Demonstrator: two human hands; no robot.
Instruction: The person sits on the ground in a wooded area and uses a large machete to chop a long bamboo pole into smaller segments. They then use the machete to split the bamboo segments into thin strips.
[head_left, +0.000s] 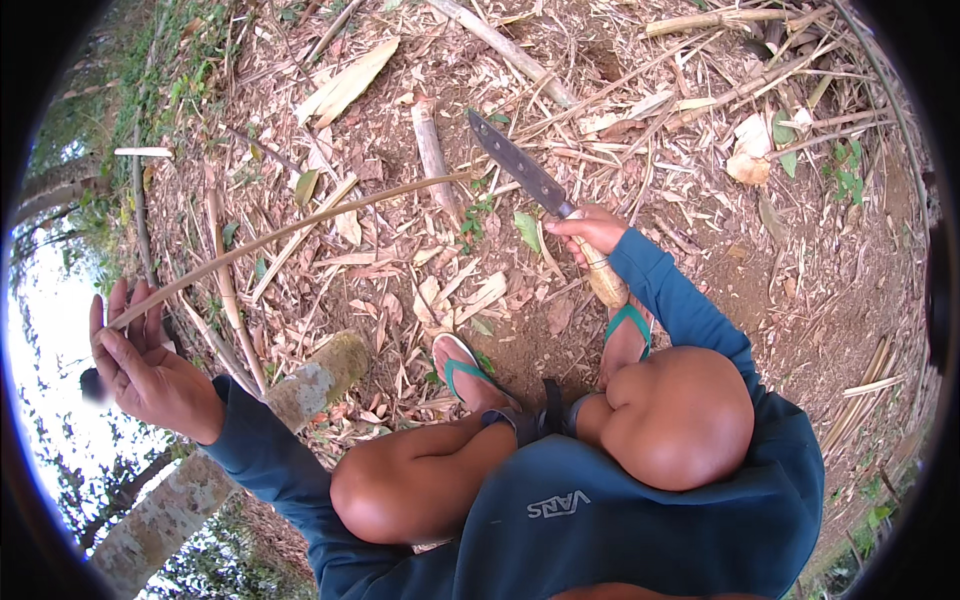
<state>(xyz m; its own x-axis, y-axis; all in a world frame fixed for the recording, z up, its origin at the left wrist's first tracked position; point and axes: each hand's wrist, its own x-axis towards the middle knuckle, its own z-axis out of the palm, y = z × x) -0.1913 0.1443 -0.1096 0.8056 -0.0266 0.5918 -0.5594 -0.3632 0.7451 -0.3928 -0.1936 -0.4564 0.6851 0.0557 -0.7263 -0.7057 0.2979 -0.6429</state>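
Note:
My right hand (592, 232) is closed round the handle of a large knife (520, 172). Its dark blade, marked with several small holes or spots, points up and to the left over the ground. The pale handle end (606, 280) shows below my fist. Out at the left, my left hand (150, 370) holds one end of a long, thin strip of wood (300, 226) between thumb and fingers. From there the strip runs right and slightly upward, its far end close to the knife blade without clearly touching it.
A lichen-spotted log (318, 378) lies between my left forearm and my left foot. Wood shavings, dry leaves and split sticks (228, 290) cover the soil. A short piece of wood (430, 150) lies ahead, and a bundle of thin strips (860, 395) at the right.

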